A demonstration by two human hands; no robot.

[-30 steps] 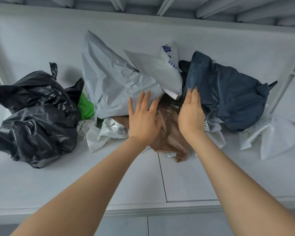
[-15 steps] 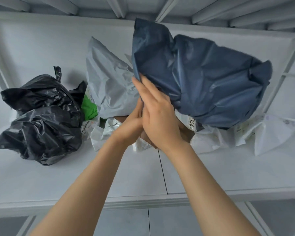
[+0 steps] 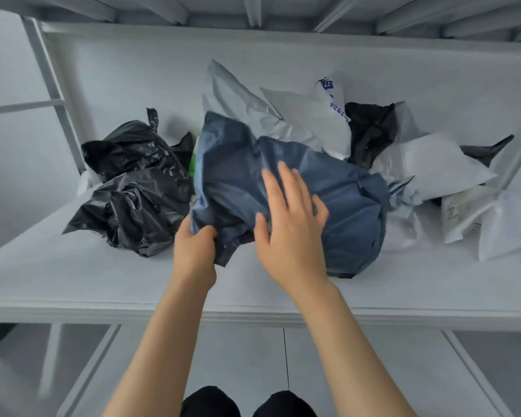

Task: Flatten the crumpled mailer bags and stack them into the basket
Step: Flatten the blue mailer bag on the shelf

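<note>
Beneath right hand [image 3: 292, 227], blue mailer bag [image 3: 354, 212], corner in left hand [image 3: 194, 254]

The white shelf [image 3: 73, 275] is seen closely from above, forward and downward, by a single wide-angle head-worn camera.

Soft, even, cool light; faint shadows fall behind the black bag [image 3: 133, 188]. Your right hand [image 3: 292, 236] is blurred (fingers [image 3: 286, 182] most), and straight rails [image 3: 49, 76] bow at the edges.
</note>
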